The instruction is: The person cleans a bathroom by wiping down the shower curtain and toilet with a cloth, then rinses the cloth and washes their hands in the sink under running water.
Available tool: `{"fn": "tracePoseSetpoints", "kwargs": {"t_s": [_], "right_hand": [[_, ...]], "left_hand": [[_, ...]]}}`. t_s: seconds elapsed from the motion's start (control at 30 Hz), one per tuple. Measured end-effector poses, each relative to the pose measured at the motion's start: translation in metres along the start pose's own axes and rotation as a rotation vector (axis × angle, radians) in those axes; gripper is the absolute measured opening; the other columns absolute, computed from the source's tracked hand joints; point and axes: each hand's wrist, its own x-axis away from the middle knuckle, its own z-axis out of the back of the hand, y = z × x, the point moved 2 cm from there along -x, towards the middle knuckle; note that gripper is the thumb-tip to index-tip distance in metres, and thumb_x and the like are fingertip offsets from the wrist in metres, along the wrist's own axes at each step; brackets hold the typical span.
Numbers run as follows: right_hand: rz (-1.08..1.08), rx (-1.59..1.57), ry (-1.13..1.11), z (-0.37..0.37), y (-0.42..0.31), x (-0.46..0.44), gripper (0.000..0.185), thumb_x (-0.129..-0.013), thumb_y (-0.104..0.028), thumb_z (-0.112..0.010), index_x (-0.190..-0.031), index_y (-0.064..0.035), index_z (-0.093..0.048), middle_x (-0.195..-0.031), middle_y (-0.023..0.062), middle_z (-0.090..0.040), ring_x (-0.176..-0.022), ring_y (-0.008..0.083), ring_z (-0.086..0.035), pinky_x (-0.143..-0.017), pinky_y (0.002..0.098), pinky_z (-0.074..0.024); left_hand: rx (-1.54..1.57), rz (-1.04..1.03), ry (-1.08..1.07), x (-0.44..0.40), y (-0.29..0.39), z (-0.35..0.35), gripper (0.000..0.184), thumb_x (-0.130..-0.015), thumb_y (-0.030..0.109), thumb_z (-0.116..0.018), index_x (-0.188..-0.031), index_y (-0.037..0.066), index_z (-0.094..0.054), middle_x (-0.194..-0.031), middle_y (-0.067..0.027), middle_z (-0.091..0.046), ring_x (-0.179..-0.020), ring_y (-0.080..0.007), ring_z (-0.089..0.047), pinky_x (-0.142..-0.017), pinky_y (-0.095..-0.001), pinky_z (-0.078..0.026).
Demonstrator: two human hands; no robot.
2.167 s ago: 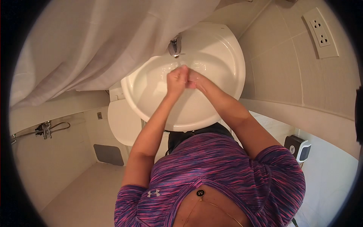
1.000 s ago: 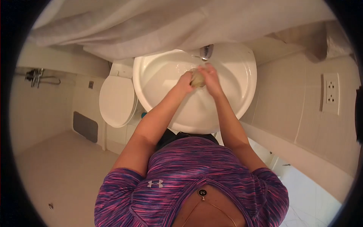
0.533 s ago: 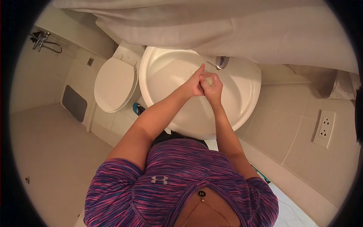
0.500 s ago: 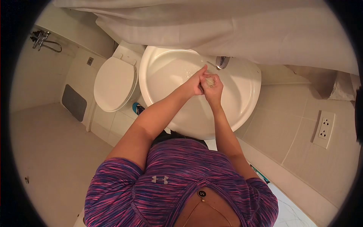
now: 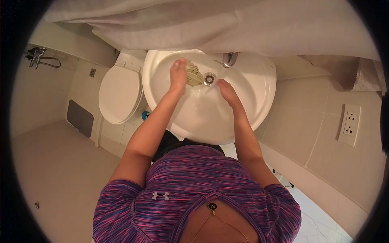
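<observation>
My left hand point(image 5: 178, 75) is closed at the left side of the white sink basin point(image 5: 194, 121). A pale green crumpled cloth point(image 5: 194, 77) hangs in its grip, folded in loose layers towards the drain point(image 5: 209, 79). To the right of the drain is my right hand point(image 5: 228, 92), holding nothing, its fingers pointing inwards and slightly blurred. Its fingertips are apart from the cloth. The metal faucet point(image 5: 230, 60) stands at the back of the basin, above and between the hands.
A pale curtain point(image 5: 194, 28) hangs across the back of the sink. The closed toilet point(image 5: 120, 95) stands to the left, with a shower mixer point(image 5: 38, 56) on the wall beyond. A power outlet point(image 5: 349, 124) is on the right wall.
My hands were pressed together in front of the faucet. They have since parted, the left moving left with the cloth now spread visibly, the right staying near the drain.
</observation>
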Motion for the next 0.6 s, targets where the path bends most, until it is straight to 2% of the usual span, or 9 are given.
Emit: {"fn": "tracePoseSetpoints", "kwargs": {"t_s": [0.03,0.1,0.13,0.2,0.23,0.33,0.4,0.53,0.6], "right_hand": [[-0.002,-0.007,0.004,0.002,-0.006,-0.004,0.053,-0.089,-0.045,-0.041,-0.117,-0.0002,-0.05,-0.124,0.014,-0.049,-0.119,0.0263,-0.041,-0.099,0.0376,-0.0287],[-0.13,0.491,-0.154,0.002,-0.011,-0.011,0.044,-0.087,-0.038,-0.046,-0.116,-0.0047,-0.052,-0.125,0.0163,-0.047,-0.123,0.0285,-0.036,-0.105,0.0425,-0.0178],[-0.13,0.485,-0.148,-0.003,-0.003,-0.01,0.044,-0.087,-0.038,-0.046,-0.116,-0.0047,-0.052,-0.125,0.0163,-0.047,-0.123,0.0285,-0.036,-0.105,0.0425,-0.0178],[0.432,1.129,0.391,-0.013,0.005,-0.003,0.033,-0.086,-0.031,-0.047,-0.11,-0.0096,-0.056,-0.115,0.0166,-0.054,-0.118,0.0293,-0.042,-0.107,0.0492,-0.0084],[0.426,1.124,0.398,-0.015,0.009,-0.002,0.033,-0.086,-0.031,-0.047,-0.11,-0.0096,-0.056,-0.115,0.0166,-0.054,-0.118,0.0293,-0.042,-0.107,0.0492,-0.0084],[0.55,1.16,0.279,-0.02,-0.004,0.008,0.026,-0.085,-0.028,-0.048,-0.103,-0.0117,-0.06,-0.098,0.0132,-0.061,-0.111,0.0271,-0.049,-0.106,0.0548,-0.0027],[0.346,1.04,0.06,-0.019,-0.006,0.005,0.024,-0.084,-0.019,-0.045,-0.097,-0.0124,-0.064,-0.085,0.0106,-0.065,-0.1,0.0284,-0.055,-0.107,0.0518,-0.0049],[0.197,1.081,0.179,-0.007,0.027,-0.008,0.024,-0.088,-0.025,-0.044,-0.092,-0.0129,-0.064,-0.078,0.0085,-0.064,-0.09,0.0238,-0.059,-0.106,0.0529,-0.0059],[0.127,0.752,0.384,0.008,0.053,-0.011,0.026,-0.089,-0.024,-0.041,-0.088,-0.0122,-0.064,-0.076,0.01,-0.064,-0.077,0.0224,-0.06,-0.105,0.0515,-0.0079]], "left_hand": [[0.122,0.054,0.028,0.0,0.006,0.004,0.031,-0.093,0.029,-0.043,-0.098,0.001,-0.054,-0.089,-0.0082,-0.057,-0.079,-0.016,-0.053,-0.073,-0.0291,-0.043],[0.312,0.142,0.02,-0.003,0.013,0.013,0.033,-0.094,0.031,-0.04,-0.106,0.002,-0.05,-0.096,-0.0077,-0.056,-0.082,-0.0166,-0.056,-0.075,-0.0301,-0.045],[0.307,0.141,0.012,-0.004,0.017,0.016,0.033,-0.094,0.031,-0.04,-0.106,0.002,-0.05,-0.096,-0.0077,-0.056,-0.082,-0.0166,-0.056,-0.075,-0.0301,-0.045],[0.349,0.144,0.023,-0.004,0.024,0.022,0.033,-0.094,0.031,-0.039,-0.107,0.002,-0.049,-0.098,-0.0079,-0.055,-0.086,-0.0168,-0.056,-0.075,-0.0308,-0.047],[0.344,0.145,0.014,-0.004,0.027,0.026,0.033,-0.094,0.031,-0.039,-0.107,0.002,-0.049,-0.098,-0.0079,-0.055,-0.086,-0.0168,-0.056,-0.075,-0.0308,-0.047],[0.327,0.099,0.004,-0.006,0.029,0.043,0.033,-0.094,0.031,-0.039,-0.108,0.002,-0.047,-0.099,-0.0075,-0.055,-0.086,-0.0168,-0.057,-0.073,-0.031,-0.049],[0.326,0.077,0.014,-0.008,0.033,0.053,0.033,-0.094,0.032,-0.04,-0.107,0.002,-0.048,-0.098,-0.0071,-0.055,-0.085,-0.0164,-0.058,-0.07,-0.03,-0.05],[0.302,0.051,0.082,-0.011,0.041,0.079,0.033,-0.094,0.032,-0.04,-0.105,0.002,-0.048,-0.096,-0.007,-0.055,-0.084,-0.016,-0.058,-0.069,-0.0302,-0.05],[0.261,0.023,0.095,-0.01,0.052,0.089,0.033,-0.094,0.031,-0.04,-0.105,0.002,-0.048,-0.095,-0.0077,-0.056,-0.084,-0.0166,-0.058,-0.071,-0.0309,-0.05]]}}
